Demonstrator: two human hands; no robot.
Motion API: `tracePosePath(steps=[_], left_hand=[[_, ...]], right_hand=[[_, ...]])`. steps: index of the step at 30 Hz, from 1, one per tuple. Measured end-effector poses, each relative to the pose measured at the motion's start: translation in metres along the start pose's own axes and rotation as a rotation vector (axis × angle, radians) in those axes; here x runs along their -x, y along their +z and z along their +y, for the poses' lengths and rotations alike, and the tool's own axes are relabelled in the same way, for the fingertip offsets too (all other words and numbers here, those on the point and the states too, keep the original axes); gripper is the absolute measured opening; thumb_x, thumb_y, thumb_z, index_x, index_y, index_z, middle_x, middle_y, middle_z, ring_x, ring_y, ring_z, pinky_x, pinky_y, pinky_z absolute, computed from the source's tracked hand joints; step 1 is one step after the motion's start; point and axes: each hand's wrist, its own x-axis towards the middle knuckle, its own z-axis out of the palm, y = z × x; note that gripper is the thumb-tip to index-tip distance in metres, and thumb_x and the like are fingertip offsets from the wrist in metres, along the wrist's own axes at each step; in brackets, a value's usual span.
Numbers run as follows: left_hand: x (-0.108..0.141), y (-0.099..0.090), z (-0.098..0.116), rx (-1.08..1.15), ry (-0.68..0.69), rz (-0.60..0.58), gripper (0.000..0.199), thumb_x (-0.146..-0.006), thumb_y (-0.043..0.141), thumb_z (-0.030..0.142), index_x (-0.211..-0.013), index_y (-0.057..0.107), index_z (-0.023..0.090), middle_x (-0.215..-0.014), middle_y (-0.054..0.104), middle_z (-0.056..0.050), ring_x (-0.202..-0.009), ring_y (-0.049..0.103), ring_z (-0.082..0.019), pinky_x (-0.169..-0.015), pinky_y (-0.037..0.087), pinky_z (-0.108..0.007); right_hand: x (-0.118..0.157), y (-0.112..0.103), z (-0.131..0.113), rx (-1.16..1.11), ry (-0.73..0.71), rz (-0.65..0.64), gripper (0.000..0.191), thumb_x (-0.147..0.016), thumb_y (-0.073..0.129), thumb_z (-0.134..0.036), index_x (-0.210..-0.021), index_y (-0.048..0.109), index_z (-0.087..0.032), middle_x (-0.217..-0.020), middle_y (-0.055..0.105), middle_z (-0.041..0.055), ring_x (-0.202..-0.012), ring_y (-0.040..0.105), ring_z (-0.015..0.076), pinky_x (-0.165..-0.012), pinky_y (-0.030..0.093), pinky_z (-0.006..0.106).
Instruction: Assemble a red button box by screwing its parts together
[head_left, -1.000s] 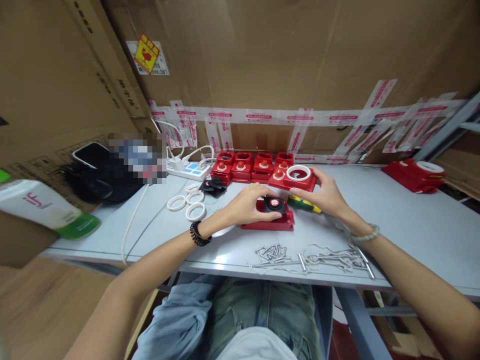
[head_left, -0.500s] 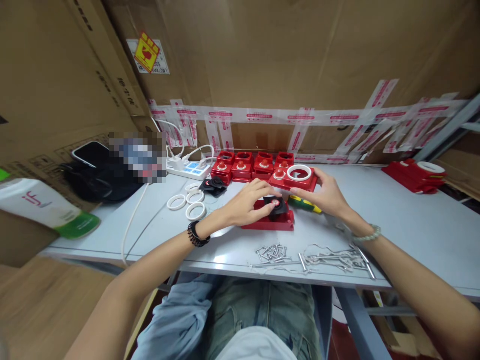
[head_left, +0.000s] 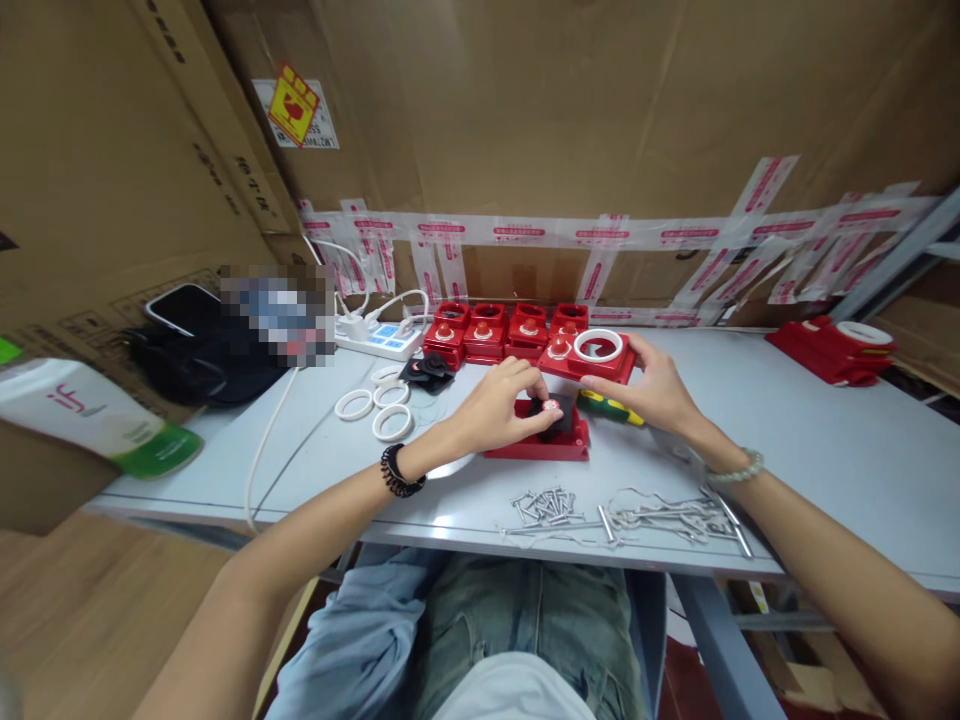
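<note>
Two grips matter: the left hand (head_left: 495, 405) pinches the black part (head_left: 559, 420) within the tray (head_left: 536, 452) beneath it, where skewed pressure could tilt it; the right hand (head_left: 660, 390) clasps the cover (head_left: 568, 368), which a loosened thumb could drop onto the screwdriver (head_left: 615, 408) beneath.

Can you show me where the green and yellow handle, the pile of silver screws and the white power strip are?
Green and yellow handle (head_left: 612, 408): head view, its side.
Pile of silver metal screws (head_left: 547, 506): head view, the pile's middle.
White plastic power strip (head_left: 396, 349): head view, its front edge.
</note>
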Motion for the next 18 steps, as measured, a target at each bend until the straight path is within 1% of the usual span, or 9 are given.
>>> tracePosePath(steps=[2,4,6,8,11,14,18], left_hand=[[0.0,0.0008,0.0003,-0.015,-0.009,0.011,0.02,-0.089,0.061,0.036,-0.08,0.056,0.02,-0.084,0.062,-0.003,-0.082,0.054,-0.019,-0.081,0.044,-0.035],[0.0007,0.0005,0.0001,-0.022,-0.009,0.011,0.022,-0.088,0.062,0.04,-0.086,0.057,0.019,-0.091,0.063,-0.005,-0.087,0.055,-0.02,-0.084,0.044,-0.036],[0.0019,-0.0005,-0.001,-0.018,0.004,-0.02,0.026,-0.087,0.063,0.042,-0.097,0.059,0.019,-0.102,0.063,-0.006,-0.095,0.056,-0.022,-0.089,0.044,-0.038],[0.0032,-0.0015,-0.0027,-0.01,0.017,-0.075,0.03,-0.085,0.064,0.044,-0.104,0.059,0.021,-0.107,0.064,-0.007,-0.099,0.057,-0.023,-0.091,0.044,-0.039],[0.0045,-0.002,-0.0054,0.009,0.021,-0.124,0.032,-0.083,0.066,0.043,-0.107,0.059,0.023,-0.107,0.067,-0.005,-0.099,0.06,-0.024,-0.094,0.044,-0.041],[0.0049,-0.0018,-0.0066,0.024,0.02,-0.118,0.032,-0.083,0.066,0.04,-0.109,0.059,0.023,-0.107,0.069,-0.005,-0.099,0.062,-0.024,-0.098,0.042,-0.043],[0.0049,-0.0022,-0.0064,0.04,0.026,-0.121,0.032,-0.083,0.066,0.038,-0.109,0.061,0.021,-0.108,0.069,-0.006,-0.1,0.063,-0.024,-0.095,0.044,-0.042]], right_hand=[[0.0004,-0.0004,-0.0008,0.004,0.003,0.002,0.06,-0.063,0.082,-0.047,-0.112,0.063,-0.018,-0.109,0.072,0.011,-0.097,0.067,0.0283,-0.091,0.052,0.048],[0.0004,-0.0005,-0.0011,0.005,0.006,0.006,0.061,-0.063,0.082,-0.048,-0.112,0.063,-0.018,-0.109,0.072,0.0106,-0.097,0.067,0.0283,-0.091,0.052,0.048],[0.0002,-0.0004,-0.0008,0.001,0.004,0.007,0.06,-0.063,0.082,-0.049,-0.112,0.063,-0.019,-0.11,0.072,0.01,-0.098,0.067,0.0283,-0.091,0.052,0.049],[-0.0001,-0.0005,-0.0001,-0.005,-0.004,0.006,0.061,-0.063,0.081,-0.049,-0.113,0.063,-0.02,-0.111,0.072,0.0099,-0.1,0.067,0.0283,-0.092,0.052,0.048],[-0.0002,-0.001,0.0008,-0.002,-0.012,0.005,0.062,-0.063,0.082,-0.049,-0.114,0.062,-0.019,-0.113,0.071,0.0102,-0.102,0.067,0.0285,-0.093,0.052,0.049],[0.0001,-0.0013,0.001,0.006,-0.006,0.005,0.062,-0.063,0.082,-0.049,-0.114,0.062,-0.02,-0.113,0.071,0.0101,-0.102,0.067,0.0287,-0.094,0.052,0.049],[-0.0002,-0.0009,0.0007,0.005,-0.009,0.006,0.062,-0.063,0.082,-0.048,-0.114,0.062,-0.018,-0.113,0.071,0.0111,-0.102,0.067,0.0289,-0.093,0.052,0.048]])
